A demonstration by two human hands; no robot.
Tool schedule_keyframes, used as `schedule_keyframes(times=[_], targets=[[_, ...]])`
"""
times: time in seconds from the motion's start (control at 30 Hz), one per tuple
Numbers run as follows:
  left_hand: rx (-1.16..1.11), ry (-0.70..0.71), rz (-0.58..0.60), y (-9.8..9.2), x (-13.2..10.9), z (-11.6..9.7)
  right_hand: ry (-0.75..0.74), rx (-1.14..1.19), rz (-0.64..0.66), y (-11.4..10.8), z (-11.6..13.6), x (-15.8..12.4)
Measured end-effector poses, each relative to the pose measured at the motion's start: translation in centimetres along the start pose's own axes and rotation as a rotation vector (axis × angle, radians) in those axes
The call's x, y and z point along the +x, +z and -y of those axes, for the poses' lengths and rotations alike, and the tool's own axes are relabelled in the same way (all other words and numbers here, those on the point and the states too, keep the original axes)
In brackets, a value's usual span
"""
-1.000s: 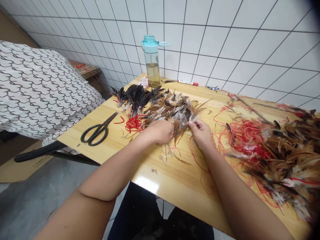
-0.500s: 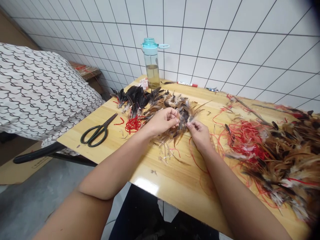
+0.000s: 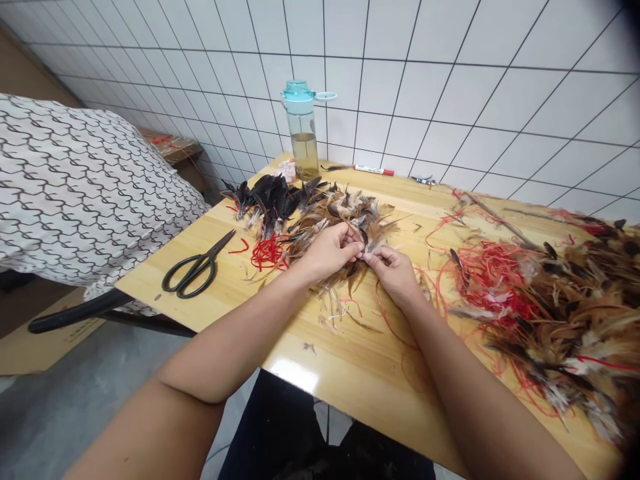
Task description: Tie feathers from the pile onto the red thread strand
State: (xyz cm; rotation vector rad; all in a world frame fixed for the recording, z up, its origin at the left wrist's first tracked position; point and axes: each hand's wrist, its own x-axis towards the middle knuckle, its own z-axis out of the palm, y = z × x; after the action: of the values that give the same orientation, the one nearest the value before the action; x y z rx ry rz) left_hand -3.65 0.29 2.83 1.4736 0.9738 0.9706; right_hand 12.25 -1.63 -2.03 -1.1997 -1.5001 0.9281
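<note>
Over a heap of brown feathers (image 3: 345, 212) on the wooden table (image 3: 350, 360), my left hand (image 3: 329, 250) and my right hand (image 3: 395, 272) meet fingertip to fingertip. Both are pinched shut on a small dark feather (image 3: 363, 235) held between them. Black feathers (image 3: 270, 195) lie just left of the brown heap, with a knot of red string (image 3: 267, 252) below them.
Black scissors (image 3: 196, 268) lie at the table's left. A teal-capped bottle (image 3: 304, 128) stands by the tiled wall, with a red marker (image 3: 374, 171) to its right. A big tangle of feathers and red string (image 3: 550, 307) fills the right side. A patterned cloth (image 3: 80, 187) covers something at left.
My left hand rose from the table and moved right to meet my right hand; both now pinch a feather together above the brown heap.
</note>
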Motion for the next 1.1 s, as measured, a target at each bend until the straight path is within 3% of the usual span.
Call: schedule_keyframes(times=[0.3, 0.4, 0.53, 0.63, 0.7, 0.8, 0.97, 1.1], targets=[[0.053, 0.027, 0.036, -0.1, -0.1, 0.3, 0.004, -0.039, 0.009, 0.0, 0.7, -0.3], [0.1, 0.072, -0.007, -0.4, 0.1, 0.7, 0.047, 0.012, -0.023, -0.2, 0.7, -0.2], [0.455, 0.315, -0.066, -0.8, 0.2, 1.2, 0.121, 0.147, -0.135, -0.6, 0.3, 0.1], [0.782, 0.525, 0.005, -0.9, 0.3, 1.7, 0.148, 0.209, -0.202, -0.9, 0.0, 0.3], [0.949, 0.587, 0.057, -0.9, 0.3, 2.2, 0.144, 0.201, -0.21, -0.9, 0.0, 0.3], [1.109, 0.567, 0.093, -0.9, 0.4, 2.6, 0.127, 0.161, -0.194, -0.8, 0.1, 0.2], [1.071, 0.543, 0.088, -1.0, 0.5, 2.5, 0.115, 0.089, -0.17, -0.8, 0.5, 0.0], [0.813, 0.519, -0.041, -1.1, 0.5, 1.9, 0.113, 0.036, -0.163, -0.9, 0.5, 0.0]])
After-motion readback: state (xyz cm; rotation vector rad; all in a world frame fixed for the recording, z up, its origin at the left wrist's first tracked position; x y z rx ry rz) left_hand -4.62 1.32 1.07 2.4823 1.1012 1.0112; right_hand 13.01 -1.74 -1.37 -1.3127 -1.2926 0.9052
